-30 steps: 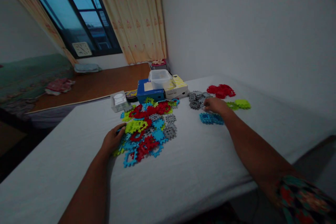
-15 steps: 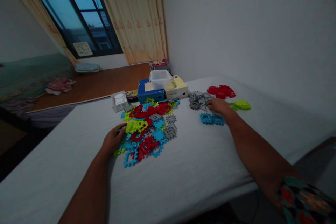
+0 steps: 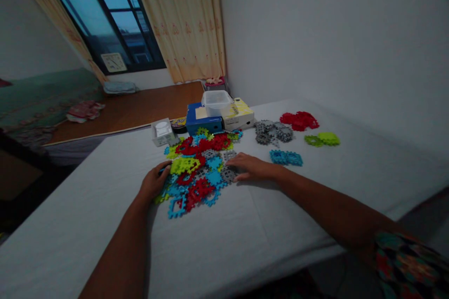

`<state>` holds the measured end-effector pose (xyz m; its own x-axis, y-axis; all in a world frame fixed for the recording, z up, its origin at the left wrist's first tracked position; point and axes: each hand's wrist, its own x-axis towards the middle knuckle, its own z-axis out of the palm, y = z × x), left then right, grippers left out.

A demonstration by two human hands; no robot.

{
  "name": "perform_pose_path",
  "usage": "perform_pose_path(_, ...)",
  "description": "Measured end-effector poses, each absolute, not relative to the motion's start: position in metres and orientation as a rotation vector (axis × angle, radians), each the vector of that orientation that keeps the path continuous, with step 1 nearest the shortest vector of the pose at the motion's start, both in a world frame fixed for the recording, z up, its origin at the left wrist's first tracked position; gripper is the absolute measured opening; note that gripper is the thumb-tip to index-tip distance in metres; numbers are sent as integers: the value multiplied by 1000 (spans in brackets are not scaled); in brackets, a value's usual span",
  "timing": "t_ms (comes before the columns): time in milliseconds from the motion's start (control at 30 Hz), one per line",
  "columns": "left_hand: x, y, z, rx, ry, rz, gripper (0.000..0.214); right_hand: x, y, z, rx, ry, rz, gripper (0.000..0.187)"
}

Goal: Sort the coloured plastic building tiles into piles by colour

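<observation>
A mixed pile of toothed plastic building pieces in red (image 3: pixel 201 189), blue (image 3: pixel 177 206), lime green (image 3: pixel 184 165) and grey lies on a white sheet. At its left edge is my left hand (image 3: pixel 153 182), with its thumb and fingers curled round a dark blue piece (image 3: pixel 162 171), mostly hidden. My right hand (image 3: pixel 250 167) reaches in from the right, thumb and fingers apart, over the grey pieces (image 3: pixel 228 174) on the pile's right side. Whether its fingertips touch them is hard to tell.
Sorted by colour, a grey heap (image 3: pixel 271 131), a red heap (image 3: pixel 300 121), green pieces (image 3: pixel 328 138) and a blue stack (image 3: pixel 286 157) lie to the right. Behind the pile stand a blue box (image 3: pixel 201 124), a yellow-white box (image 3: pixel 240 117), a clear tub (image 3: pixel 216 103) and a small white box (image 3: pixel 163 135).
My right hand has left the grey heap and moved left to the grey pieces on the mixed pile. Its fingers have spread. My left hand has stayed in place.
</observation>
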<state>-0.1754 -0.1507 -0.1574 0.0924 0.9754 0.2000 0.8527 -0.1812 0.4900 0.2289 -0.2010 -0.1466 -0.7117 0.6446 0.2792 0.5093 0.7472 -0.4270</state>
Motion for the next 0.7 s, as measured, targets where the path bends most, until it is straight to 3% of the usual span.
perform_pose_path(300, -178, -147, -161, 2104, 1819, 723, 59, 235, -196, -144, -831, -2486, 426, 57)
perform_pose_path(533, -178, -148, -159, 2110, 1841, 718, 57, 344, -167, -125, -1796, -2024, -47, 51)
perform_pose_path(700, -177, -149, -157, 2096, 1829, 710, 57, 386, -169, -123, -2103, -1988, -43, 46)
